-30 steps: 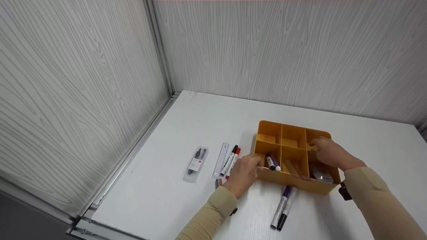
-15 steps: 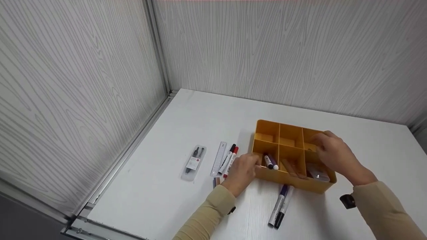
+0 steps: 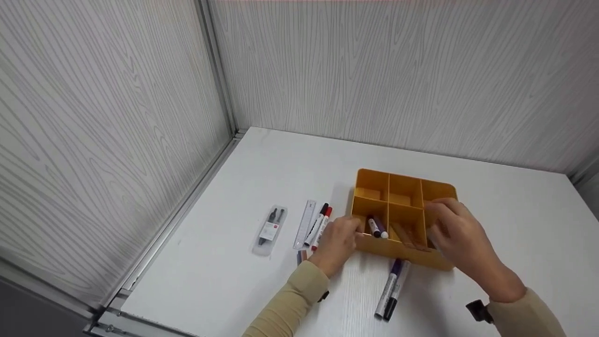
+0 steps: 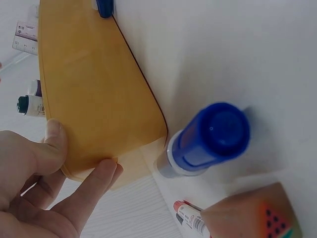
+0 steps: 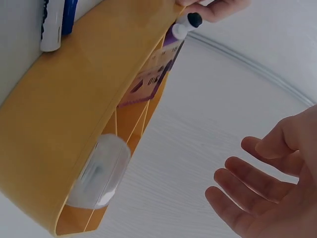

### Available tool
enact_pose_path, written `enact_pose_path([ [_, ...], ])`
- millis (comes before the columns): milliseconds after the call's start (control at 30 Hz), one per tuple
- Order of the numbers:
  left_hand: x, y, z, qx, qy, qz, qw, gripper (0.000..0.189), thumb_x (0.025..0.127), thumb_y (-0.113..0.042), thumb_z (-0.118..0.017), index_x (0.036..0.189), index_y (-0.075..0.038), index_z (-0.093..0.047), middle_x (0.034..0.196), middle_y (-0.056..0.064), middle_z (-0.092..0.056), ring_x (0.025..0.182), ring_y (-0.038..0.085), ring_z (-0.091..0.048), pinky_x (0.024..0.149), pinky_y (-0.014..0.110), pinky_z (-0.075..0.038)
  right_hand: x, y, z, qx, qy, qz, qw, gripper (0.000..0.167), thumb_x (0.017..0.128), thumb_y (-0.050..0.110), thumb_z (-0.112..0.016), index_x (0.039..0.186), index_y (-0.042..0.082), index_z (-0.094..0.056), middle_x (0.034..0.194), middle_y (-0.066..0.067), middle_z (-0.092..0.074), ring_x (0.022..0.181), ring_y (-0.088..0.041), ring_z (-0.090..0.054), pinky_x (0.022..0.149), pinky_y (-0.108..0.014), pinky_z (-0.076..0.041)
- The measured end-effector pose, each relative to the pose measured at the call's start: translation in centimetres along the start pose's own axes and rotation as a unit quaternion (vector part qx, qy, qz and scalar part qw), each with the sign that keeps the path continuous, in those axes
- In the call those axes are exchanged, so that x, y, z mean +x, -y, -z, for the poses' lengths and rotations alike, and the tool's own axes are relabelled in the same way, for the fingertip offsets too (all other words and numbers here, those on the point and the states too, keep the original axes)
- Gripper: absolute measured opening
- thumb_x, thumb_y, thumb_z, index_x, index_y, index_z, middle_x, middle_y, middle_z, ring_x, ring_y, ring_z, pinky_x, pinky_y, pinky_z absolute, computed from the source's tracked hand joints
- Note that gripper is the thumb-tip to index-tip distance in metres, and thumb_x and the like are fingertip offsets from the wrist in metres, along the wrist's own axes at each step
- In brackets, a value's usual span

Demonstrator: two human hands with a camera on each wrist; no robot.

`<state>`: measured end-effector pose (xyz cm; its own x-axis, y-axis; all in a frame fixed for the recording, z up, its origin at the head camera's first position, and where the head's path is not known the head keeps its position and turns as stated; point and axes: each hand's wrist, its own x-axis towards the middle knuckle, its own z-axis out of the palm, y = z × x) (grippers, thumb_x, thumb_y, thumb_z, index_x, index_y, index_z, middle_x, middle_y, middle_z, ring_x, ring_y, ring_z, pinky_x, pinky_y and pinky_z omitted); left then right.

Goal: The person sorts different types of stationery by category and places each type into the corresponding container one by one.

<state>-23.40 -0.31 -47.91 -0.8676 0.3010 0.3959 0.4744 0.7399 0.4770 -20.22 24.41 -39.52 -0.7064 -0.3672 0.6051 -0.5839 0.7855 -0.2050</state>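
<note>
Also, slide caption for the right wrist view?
Right hand, empty, near a yellow box with a clear case in its end compartment; left hand at far corner.

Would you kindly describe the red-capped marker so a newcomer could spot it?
In the head view, find the yellow box on the white table, then look left to the clear ruler. Between them, side by side, lie a black-capped marker and, nearer the box, the red-capped marker, set apart by its red cap.
</note>
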Motion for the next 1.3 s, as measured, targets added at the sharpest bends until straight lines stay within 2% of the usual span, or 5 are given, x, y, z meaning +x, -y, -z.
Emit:
enact_pose_path([
  [167,0.1,-0.2,-0.1,0.015,-0.002,0.005,0.9999,0.007,0.090,-0.008,-0.070,0.085,-0.012,-0.067,0.083,-0.002,-0.069,0.073,0.008,-0.062,0.064,0.015,-0.048,-1.3,1.9,0.0,0.004,-0.043,0.031,0.9986,0.037,0.075,-0.018,-0.064,0.104,0.004,-0.070,0.101,-0.008,-0.065,0.086,-0.018,-0.054,0.070,-0.013,-0.040],
  [500,0.0,-0.1,-0.1,0.021,-0.002,0.006,0.9998,0.006,0.091,-0.012,-0.070,0.085,-0.012,-0.068,0.082,-0.002,-0.068,0.073,0.009,-0.062,0.067,0.016,-0.051,-5.9,4.9,-2.5,0.035,0.055,-0.089,0.9939,0.036,0.077,-0.012,-0.069,0.102,0.015,-0.069,0.087,0.009,-0.058,0.075,-0.001,-0.051,0.061,-0.021,-0.050],
  [700,0.1,-0.2,0.0,0.016,0.004,0.012,0.9998,0.009,0.091,-0.009,-0.069,0.083,-0.013,-0.066,0.082,-0.002,-0.068,0.073,0.008,-0.062,0.065,0.015,-0.050,-7.5,5.7,-4.0,0.065,0.187,-0.177,0.9641,0.030,0.085,-0.001,-0.067,0.107,0.019,-0.066,0.092,0.009,-0.061,0.073,0.000,-0.052,0.062,-0.017,-0.050],
  [833,0.0,-0.3,0.0,0.019,0.007,0.014,0.9997,0.009,0.091,-0.009,-0.069,0.084,-0.013,-0.066,0.082,-0.002,-0.068,0.074,0.008,-0.062,0.066,0.015,-0.050,-8.1,5.8,-4.8,0.067,0.253,-0.200,0.9442,0.026,0.088,0.005,-0.066,0.111,0.017,-0.066,0.093,0.006,-0.062,0.070,0.001,-0.052,0.061,-0.018,-0.049],
  [1300,0.0,0.0,-0.2,0.008,-0.009,-0.001,0.9999,0.009,0.091,-0.008,-0.070,0.083,-0.011,-0.066,0.081,-0.001,-0.068,0.072,0.009,-0.061,0.063,0.016,-0.048,-9.7,5.0,-6.4,0.085,0.333,-0.192,0.9193,0.024,0.089,0.009,-0.065,0.110,0.018,-0.064,0.085,0.008,-0.054,0.068,-0.003,-0.046,0.060,-0.022,-0.044],
])
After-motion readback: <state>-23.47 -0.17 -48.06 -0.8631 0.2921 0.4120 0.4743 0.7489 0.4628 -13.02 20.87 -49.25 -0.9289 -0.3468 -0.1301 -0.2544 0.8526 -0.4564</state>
